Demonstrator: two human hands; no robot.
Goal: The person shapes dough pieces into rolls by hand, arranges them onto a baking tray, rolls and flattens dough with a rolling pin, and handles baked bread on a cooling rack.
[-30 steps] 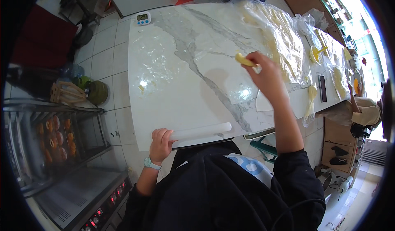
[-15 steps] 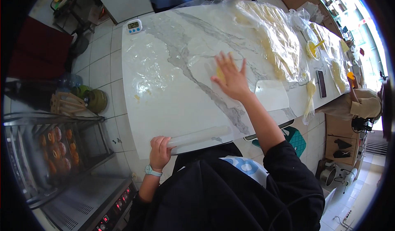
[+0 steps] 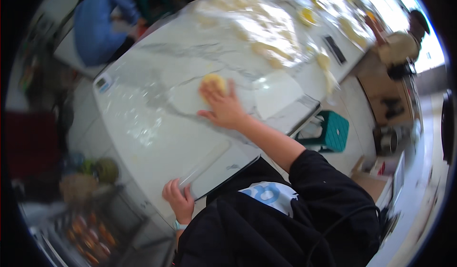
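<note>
A round, flattened piece of yellow dough (image 3: 212,82) lies on the marble-patterned table (image 3: 157,148). My right hand (image 3: 223,106) is laid over it, palm down and fingers spread, slightly smeared by motion. A pale rolling pin (image 3: 208,162) rests along the table's front edge. At its left end is my left hand (image 3: 178,199), with the fingers and thumb curled about the pin's end. Right of the dough, a white flat sheet or board (image 3: 277,94) lies near the table's edge.
Plastic-covered dough (image 3: 252,22) spreads over the far side, beside a bowl of something yellow (image 3: 307,16). A phone (image 3: 334,49) and a filled piping bag (image 3: 324,64) lie at right. A timer (image 3: 102,83) sits far left. A green stool (image 3: 333,131) stands near. Two other people work beyond.
The whole view has swung to the right, and a blue-clothed person now shows more fully at far left. More of the dough shows beyond my right fingers. My left hand stays at the rolling pin's end.
</note>
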